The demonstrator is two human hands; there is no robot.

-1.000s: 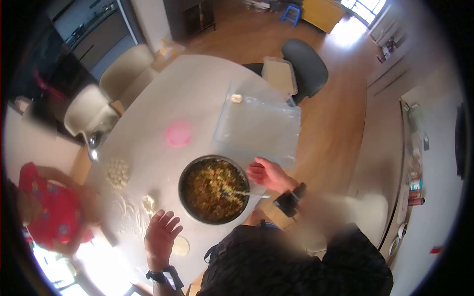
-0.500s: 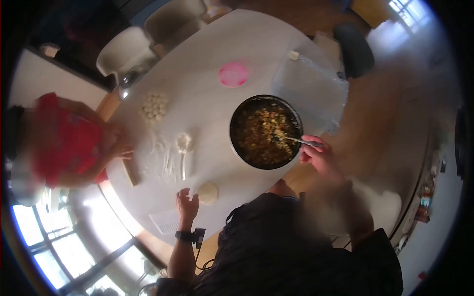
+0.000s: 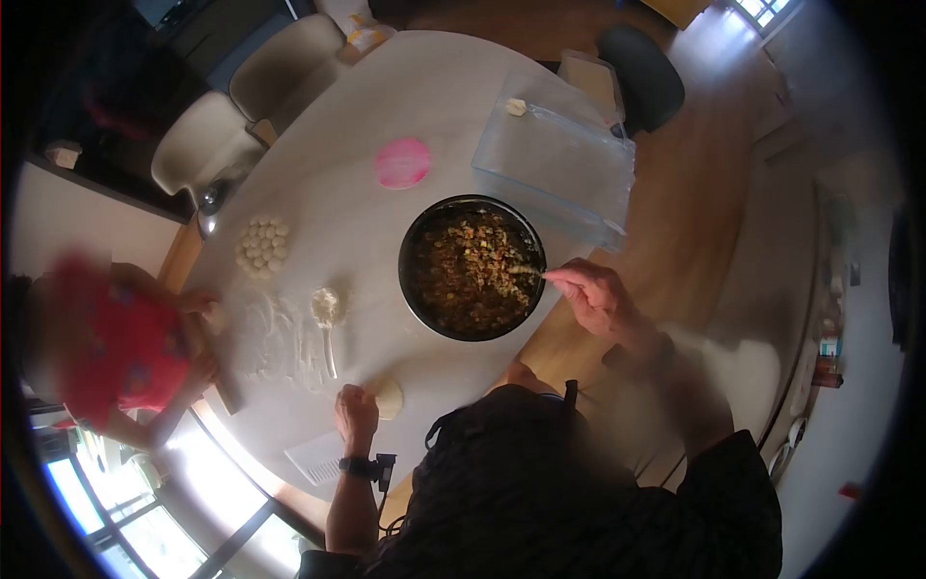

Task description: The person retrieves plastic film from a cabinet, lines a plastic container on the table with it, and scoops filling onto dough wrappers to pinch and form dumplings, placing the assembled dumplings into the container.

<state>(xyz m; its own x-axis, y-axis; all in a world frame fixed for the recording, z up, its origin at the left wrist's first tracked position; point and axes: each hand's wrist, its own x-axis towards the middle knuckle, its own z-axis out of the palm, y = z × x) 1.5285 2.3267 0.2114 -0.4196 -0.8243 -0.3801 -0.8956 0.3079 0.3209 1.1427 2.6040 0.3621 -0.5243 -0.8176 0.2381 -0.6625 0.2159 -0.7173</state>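
Note:
A dark round pot (image 3: 405,289) stands on the table, holding a chopped, mixed filling (image 3: 473,265). Over its right rim, my right hand (image 3: 593,297) pinches the handle of a spoon (image 3: 526,271), whose bowl end is in the filling. My left hand (image 3: 357,412) is closed with curled fingers at the left edge of a flat round dough wrapper (image 3: 390,398) on the table. Whether its fingers grip the wrapper is hidden. Beyond that hand lies a long-handled scoop (image 3: 330,352) with flour (image 3: 326,305) at its head.
Several dough balls (image 3: 262,248) sit at left near scattered flour (image 3: 275,338). Farther off are a pink disc (image 3: 402,163) and a clear plastic tray (image 3: 555,159) with a pale lump (image 3: 516,107). A person in red (image 3: 125,338) works at the left edge. Chairs (image 3: 207,145) surround the table.
My left hand has gone from open fingers to a closed shape at the wrapper's edge. My right hand still holds the spoon in the filling. The view has shifted, and the other person's arms have moved.

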